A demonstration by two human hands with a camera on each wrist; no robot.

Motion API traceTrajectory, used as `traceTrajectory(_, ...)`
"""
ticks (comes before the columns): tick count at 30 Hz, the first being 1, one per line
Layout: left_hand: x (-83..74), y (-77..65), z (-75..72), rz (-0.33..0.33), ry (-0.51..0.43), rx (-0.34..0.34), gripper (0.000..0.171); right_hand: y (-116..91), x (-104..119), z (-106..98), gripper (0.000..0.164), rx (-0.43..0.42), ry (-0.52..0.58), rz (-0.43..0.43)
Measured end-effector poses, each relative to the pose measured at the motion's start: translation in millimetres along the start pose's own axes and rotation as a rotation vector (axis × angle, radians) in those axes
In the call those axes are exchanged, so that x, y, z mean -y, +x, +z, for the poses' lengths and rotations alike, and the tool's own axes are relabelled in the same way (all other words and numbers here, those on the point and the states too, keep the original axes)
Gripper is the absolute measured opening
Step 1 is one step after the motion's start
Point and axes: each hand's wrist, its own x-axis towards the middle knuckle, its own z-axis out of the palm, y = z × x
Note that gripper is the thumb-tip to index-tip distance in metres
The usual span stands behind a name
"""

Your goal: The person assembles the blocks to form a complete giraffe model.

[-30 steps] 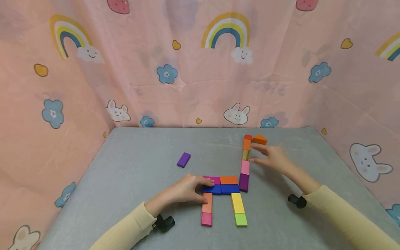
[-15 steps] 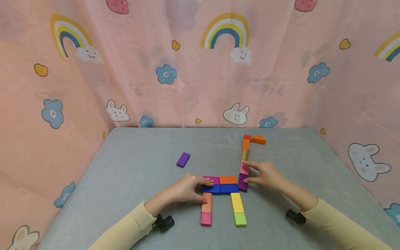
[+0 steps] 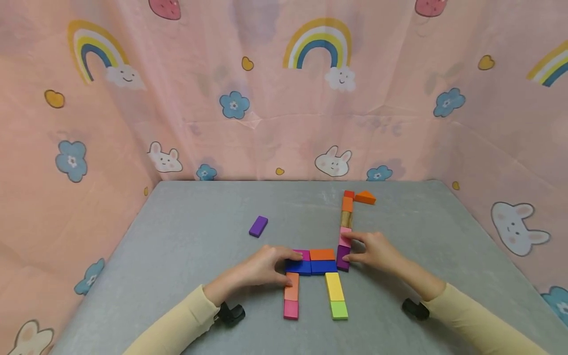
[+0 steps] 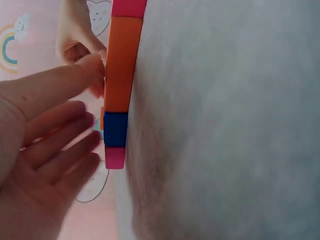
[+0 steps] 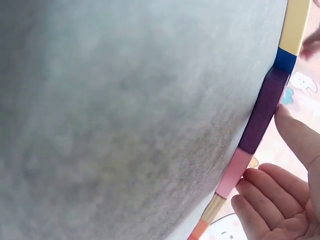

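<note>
In the head view my left hand (image 3: pixel 262 267) lies over the left end of a flat block figure, fingertips on the magenta block (image 3: pixel 306 255) and thumb on the light orange block (image 3: pixel 291 286). Two blue blocks (image 3: pixel 324 267) sit side by side below the magenta block and an orange block (image 3: pixel 322 254). My right hand (image 3: pixel 377 252) reaches the column at the right with loosely extended fingers: a fingertip touches the pink block (image 3: pixel 343 239), the thumb the dark purple block (image 3: pixel 342 254). Beyond them run a wood-grain block (image 3: pixel 346 219), an orange one and a red one.
A lone violet block (image 3: pixel 258 227) lies on the grey table (image 3: pixel 195 246) to the left. At the column's far end sits an orange triangular block (image 3: pixel 366 197). Yellow (image 3: pixel 335 286) and green (image 3: pixel 339 310) blocks extend toward me; a pink block (image 3: pixel 291 310) ends the other leg.
My right hand has come nearer along the column, from beside the orange and wood-grain blocks to the pink and dark purple ones. My left hand stays in place on the figure.
</note>
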Motion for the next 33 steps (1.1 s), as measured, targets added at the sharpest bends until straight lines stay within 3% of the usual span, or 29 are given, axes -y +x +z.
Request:
traceTrajectory(2, 2.3, -0.4, -3.7, 0.016, -0.013, -0.079, 0.051, 1, 1, 0, 0.063, 0.005, -0.002, 0.005)
traceTrajectory(5, 9.5, 0.0, -14.0, 0.012, -0.026, -0.253, 0.051, 2, 2, 0, 0.063, 0.01, 0.001, 0.01)
traceTrajectory(9, 27.8, 2.6, -31.4, -0.122, -0.003, -0.484, 0.051, 3, 4, -1, 0.063, 0.007, 0.01, 0.006)
traceTrajectory(12, 44.4, 2.9, -41.1, -0.277, -0.01, -0.576, 0.052, 4, 5, 0, 0.062, 0.005, 0.014, 0.002)
traceTrajectory(15, 59.1, 1.0, -45.5, -0.392, -0.034, -0.591, 0.053, 5, 6, 1, 0.062, 0.005, 0.018, 0.006)
traceTrajectory(18, 69.3, -1.6, -47.1, -0.452, -0.051, -0.579, 0.054, 6, 6, 3, 0.063, 0.011, 0.024, 0.008)
traceTrajectory(24, 79.7, -1.3, -45.9, -0.506, -0.072, -0.515, 0.051, 8, 5, 4, 0.062, 0.008, 0.023, 0.009)
traceTrajectory(33, 76.3, 3.3, -48.1, -0.565, -0.047, -0.464, 0.043, 8, 5, 2, 0.061, 0.01, 0.03, 0.006)
